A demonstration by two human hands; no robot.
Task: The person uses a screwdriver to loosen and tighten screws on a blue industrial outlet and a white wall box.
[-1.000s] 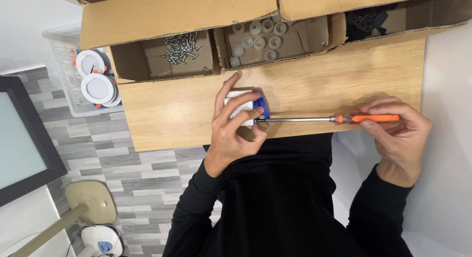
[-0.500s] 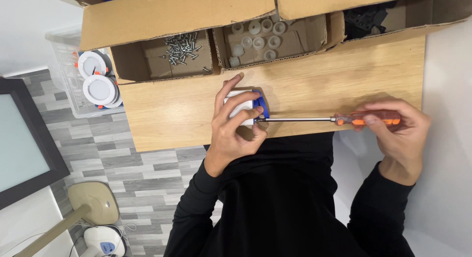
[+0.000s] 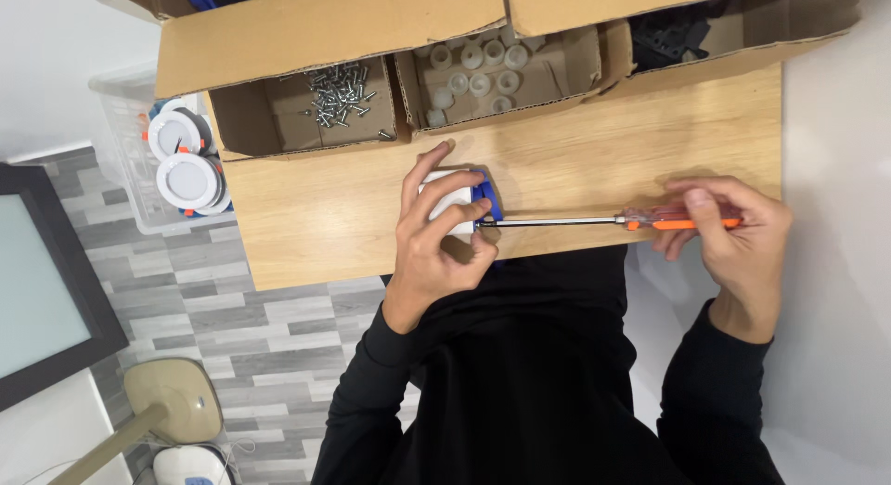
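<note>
Your right hand has rolled over the screwdriver handle. Your left hand grips the white-and-blue part near the desk's front edge. Screw seems not done.

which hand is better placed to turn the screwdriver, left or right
Right. The right hand already grips the screwdriver by its orange handle, while the left hand is busy steadying the white and blue part.

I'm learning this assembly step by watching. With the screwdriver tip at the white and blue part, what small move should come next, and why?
Probably a twist of the screwdriver by the right hand, fingers on its orange handle. Its tip already meets the white and blue part, which the left hand steadies on the wooden table.
</note>
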